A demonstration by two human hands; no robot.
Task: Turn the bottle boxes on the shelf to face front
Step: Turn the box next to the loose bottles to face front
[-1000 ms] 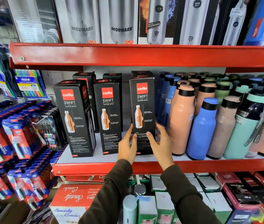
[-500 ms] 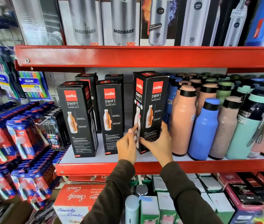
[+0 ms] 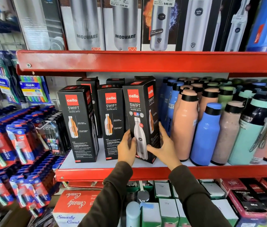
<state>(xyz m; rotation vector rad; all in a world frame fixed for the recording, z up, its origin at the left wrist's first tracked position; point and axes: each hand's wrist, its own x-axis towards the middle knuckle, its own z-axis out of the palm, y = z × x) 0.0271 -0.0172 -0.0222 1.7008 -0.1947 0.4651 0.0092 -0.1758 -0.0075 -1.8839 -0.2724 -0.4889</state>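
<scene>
Three black Cello Swift bottle boxes stand in the front row of the middle shelf (image 3: 146, 172). The left box (image 3: 78, 123) and the middle box (image 3: 110, 118) show the face with the orange cutaway bottle. The right box (image 3: 140, 115) is turned so its face with a silver bottle points at me, the orange face now on its right side. My left hand (image 3: 127, 149) grips its lower left edge and my right hand (image 3: 163, 145) holds its lower right side. More black boxes stand behind the row.
Loose bottles, peach (image 3: 185, 125), blue (image 3: 206, 135) and mint (image 3: 250, 131), stand close to the right of the held box. Boxed steel flasks fill the upper shelf (image 3: 129, 61). Toothbrush packs (image 3: 16, 141) hang at the left. Cartons (image 3: 162, 210) sit below.
Both hands have rotated the right box clockwise seen from above: the orange face swung round to the right and the silver-bottle face came to the front. My view moved closer.
</scene>
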